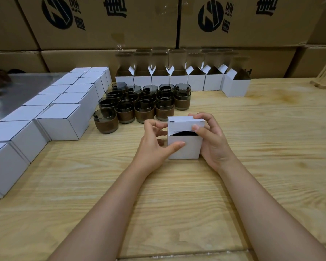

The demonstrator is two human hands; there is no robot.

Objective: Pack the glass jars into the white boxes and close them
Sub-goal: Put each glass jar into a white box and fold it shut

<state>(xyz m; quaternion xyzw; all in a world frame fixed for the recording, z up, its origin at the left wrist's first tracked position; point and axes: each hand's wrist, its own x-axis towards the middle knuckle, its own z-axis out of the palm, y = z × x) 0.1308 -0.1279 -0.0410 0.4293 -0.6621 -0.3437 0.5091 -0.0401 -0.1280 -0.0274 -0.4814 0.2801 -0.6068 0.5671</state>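
A white box [184, 147] is pinched by the left hand [154, 146] and clasped by the right hand [213, 142]; its jar [184, 133] is mostly hidden under the half-lowered lid [181, 125].

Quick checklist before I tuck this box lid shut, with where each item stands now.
1. Jar inside box: ok, a dark shape shows through the gap.
2. Box flat on table: ok.
3. Lid tucked in: not ok, gap open at the front.
4. Left hand holding box: ok, thumb on the front.
5. Right hand on lid: ok, thumb on its front edge.
6. Side flaps folded under: cannot tell.
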